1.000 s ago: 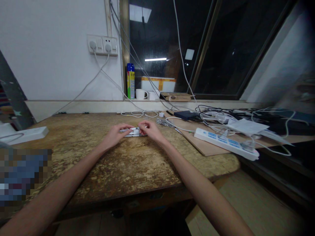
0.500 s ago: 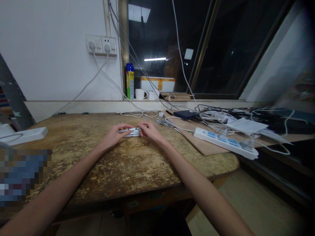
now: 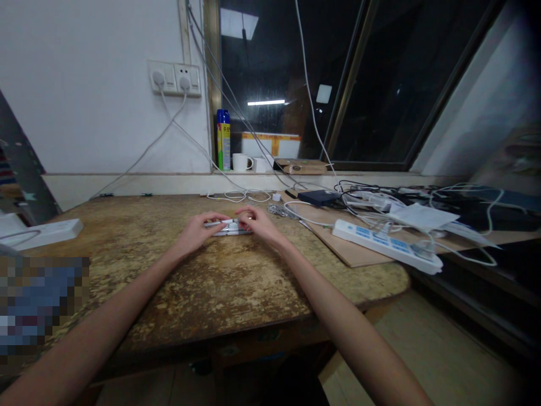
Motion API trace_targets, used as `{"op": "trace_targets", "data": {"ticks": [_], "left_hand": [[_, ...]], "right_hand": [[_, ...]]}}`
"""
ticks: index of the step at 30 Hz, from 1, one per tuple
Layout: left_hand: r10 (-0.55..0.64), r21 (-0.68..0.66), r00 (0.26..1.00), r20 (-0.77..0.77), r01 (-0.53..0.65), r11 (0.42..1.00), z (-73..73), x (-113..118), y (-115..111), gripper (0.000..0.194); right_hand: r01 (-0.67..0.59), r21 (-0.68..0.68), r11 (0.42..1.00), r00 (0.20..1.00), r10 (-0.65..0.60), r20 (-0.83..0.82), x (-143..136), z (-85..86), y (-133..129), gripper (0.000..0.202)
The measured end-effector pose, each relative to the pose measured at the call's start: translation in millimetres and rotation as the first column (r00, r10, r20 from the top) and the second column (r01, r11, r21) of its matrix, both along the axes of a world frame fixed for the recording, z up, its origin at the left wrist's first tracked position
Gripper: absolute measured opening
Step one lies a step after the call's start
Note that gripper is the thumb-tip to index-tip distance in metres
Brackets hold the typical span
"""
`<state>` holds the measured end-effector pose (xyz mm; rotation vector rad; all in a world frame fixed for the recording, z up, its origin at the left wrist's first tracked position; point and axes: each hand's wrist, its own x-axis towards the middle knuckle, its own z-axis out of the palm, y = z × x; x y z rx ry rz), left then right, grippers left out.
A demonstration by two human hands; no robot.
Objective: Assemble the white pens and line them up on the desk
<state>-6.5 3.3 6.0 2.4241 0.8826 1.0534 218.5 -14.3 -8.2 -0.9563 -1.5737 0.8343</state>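
Clamping, between thumb and fingers of the left hand (image 3: 198, 229), the left end of a small row of slim white pen-like rods (image 3: 230, 229). Bending the fingers of the right hand (image 3: 257, 223) together at the right end, without showing whether clamped. Lying between both hands, apparently on the worn, mottled brown wooden tabletop (image 3: 190, 293); well apart from the long white plastic power strip (image 3: 386, 246) at right.

White wall (image 3: 93, 84), dark window (image 3: 270, 62) with bright strip light (image 3: 266, 102), probably reflected, scuffed wooden table (image 3: 211, 282), dim floor (image 3: 414, 327).
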Motion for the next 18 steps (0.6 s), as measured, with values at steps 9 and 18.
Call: {"op": "trace_targets", "data": {"ticks": [9, 18], "left_hand": [[-0.003, -0.022, 1.000, 0.004, 0.003, 1.000, -0.5, 0.6, 0.3, 0.032], [-0.004, -0.035, 1.000, 0.009, 0.004, 0.999, 3.9, 3.4, -5.7, 0.033]], "right_hand": [[-0.015, 0.010, 1.000, 0.999, 0.015, 0.030, -0.2, 0.4, -0.8, 0.020], [0.006, 0.022, 1.000, 0.999, -0.007, 0.045, 2.2, 1.3, 0.5, 0.023]]}}
